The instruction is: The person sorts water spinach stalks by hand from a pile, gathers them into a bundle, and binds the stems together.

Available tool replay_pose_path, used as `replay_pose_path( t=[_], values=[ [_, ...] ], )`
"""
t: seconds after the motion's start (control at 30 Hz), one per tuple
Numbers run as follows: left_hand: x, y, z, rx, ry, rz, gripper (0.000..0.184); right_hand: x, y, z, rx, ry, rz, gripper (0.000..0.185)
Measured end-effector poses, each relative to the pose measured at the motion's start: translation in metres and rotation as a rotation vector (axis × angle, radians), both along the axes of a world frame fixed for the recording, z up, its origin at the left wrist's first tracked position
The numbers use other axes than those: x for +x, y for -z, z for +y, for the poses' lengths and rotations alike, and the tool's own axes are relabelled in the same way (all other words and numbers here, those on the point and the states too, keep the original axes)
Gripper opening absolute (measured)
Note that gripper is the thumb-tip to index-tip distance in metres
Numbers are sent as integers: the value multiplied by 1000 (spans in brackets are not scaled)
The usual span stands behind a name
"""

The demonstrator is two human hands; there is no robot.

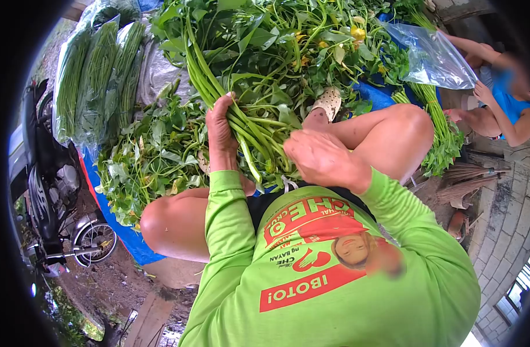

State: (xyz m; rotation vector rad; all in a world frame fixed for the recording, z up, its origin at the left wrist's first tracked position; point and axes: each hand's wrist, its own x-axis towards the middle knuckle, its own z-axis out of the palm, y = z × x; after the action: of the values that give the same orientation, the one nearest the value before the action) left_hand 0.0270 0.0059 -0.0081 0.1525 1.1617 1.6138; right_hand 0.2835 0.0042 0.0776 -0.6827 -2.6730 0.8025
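Observation:
My left hand is wrapped around a bunch of long green leafy stems. The cut ends point down toward my lap, and the leaves spread out beyond the hand. My right hand is closed just right of the stem ends, its fingers curled; what they hold, if anything, is hidden. A large heap of loose leafy greens, with a few yellow leaves and flowers, lies in front of me. More loose greens lie by my left knee.
Clear plastic bags of long green pods or stems lie at upper left. Everything rests on a blue tarp. A motorcycle stands left. Another person at right holds a clear plastic bag near bundled greens.

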Motion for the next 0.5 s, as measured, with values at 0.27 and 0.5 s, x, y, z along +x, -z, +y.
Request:
replay_pose_path(
  t=[0.27,0.5],
  values=[
    [-3,-1,2,16,-75,25,18,8,-27,16,-418,115,42,15],
    [28,-10,2,116,-4,163,23,-104,28,86,-543,527,210,37]
  ],
)
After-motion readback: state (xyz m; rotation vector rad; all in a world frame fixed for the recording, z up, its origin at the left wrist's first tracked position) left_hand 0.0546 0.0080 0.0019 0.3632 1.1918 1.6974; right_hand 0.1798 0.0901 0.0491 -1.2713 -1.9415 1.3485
